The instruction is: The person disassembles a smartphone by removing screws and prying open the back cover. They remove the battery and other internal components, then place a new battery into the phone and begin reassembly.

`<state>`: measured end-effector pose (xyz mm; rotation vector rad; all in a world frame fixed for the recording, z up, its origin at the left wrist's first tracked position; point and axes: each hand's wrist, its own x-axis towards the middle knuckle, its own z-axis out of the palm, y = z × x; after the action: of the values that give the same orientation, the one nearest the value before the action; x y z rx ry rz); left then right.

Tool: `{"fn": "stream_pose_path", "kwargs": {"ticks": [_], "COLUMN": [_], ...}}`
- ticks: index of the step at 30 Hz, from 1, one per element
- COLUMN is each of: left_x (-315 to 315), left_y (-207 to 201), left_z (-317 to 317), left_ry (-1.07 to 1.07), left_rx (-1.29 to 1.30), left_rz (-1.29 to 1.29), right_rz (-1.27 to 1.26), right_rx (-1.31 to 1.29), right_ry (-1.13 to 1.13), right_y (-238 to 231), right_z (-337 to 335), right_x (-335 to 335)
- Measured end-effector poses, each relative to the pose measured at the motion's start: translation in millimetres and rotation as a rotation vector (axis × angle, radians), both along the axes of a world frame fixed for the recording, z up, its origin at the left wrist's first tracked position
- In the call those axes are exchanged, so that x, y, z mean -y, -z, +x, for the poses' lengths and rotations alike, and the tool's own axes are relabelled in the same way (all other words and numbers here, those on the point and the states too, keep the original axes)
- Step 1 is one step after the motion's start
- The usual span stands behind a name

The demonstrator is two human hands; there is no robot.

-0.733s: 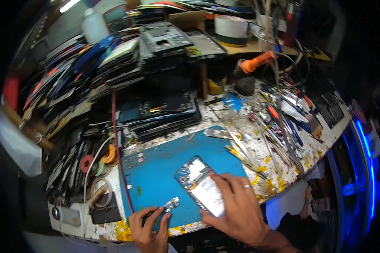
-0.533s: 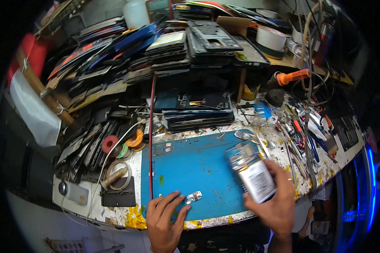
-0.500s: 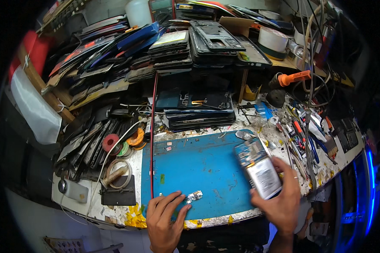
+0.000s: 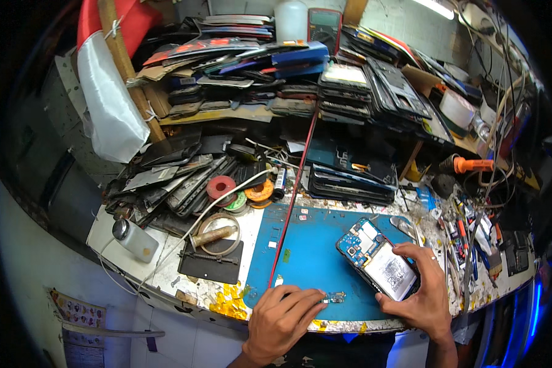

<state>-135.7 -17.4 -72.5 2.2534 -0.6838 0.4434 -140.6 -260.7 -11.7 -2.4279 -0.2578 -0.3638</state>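
Observation:
An opened phone (image 4: pixel 374 254), with blue circuitry at its top and a white-silver battery below, is tilted above the right part of the blue mat. My right hand (image 4: pixel 420 294) grips its lower end, thumb on the near edge and fingers round the far side. Low over the mat's front, my left hand (image 4: pixel 288 319) pinches the left end of a small circuit board (image 4: pixel 335 298) between its fingertips. Part of that board is hidden by the fingers. The blue mat (image 4: pixel 313 251) lies beneath both hands.
Solder spools (image 4: pixel 222 190) and a tape ring (image 4: pixel 218 233) lie left of the mat. A thin red strip (image 4: pixel 291 214) crosses the mat's left side. Hand tools (image 4: pixel 472 239) crowd the right. Stacked phone parts (image 4: pixel 349 92) fill the shelf; an orange-handled soldering iron (image 4: pixel 472 165) stands far right.
The view has swung left, so the bench appears further right. The phone has turned to show its battery and circuitry more squarely. My left hand still holds the small circuit board.

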Motion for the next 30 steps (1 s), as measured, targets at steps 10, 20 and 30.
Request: {"fn": "stream_pose_path", "kwargs": {"ticks": [10,20,30], "left_x": [4,5,8], "left_y": [-3,-1,-1], "left_z": [-4,-7,-7], "left_ry": [-0.069,-0.092,-0.098], "left_rx": [0.03,0.066,0.076], "left_rz": [-0.029,-0.035,-0.055], "right_rz": [-0.069,-0.21,-0.212], "right_rx": [0.2,0.149,0.095], "right_ry": [-0.229,-0.352,-0.406], "right_y": [-26,-30,-26], "right_z": [87,171,183], "right_x": [24,27,24]}}
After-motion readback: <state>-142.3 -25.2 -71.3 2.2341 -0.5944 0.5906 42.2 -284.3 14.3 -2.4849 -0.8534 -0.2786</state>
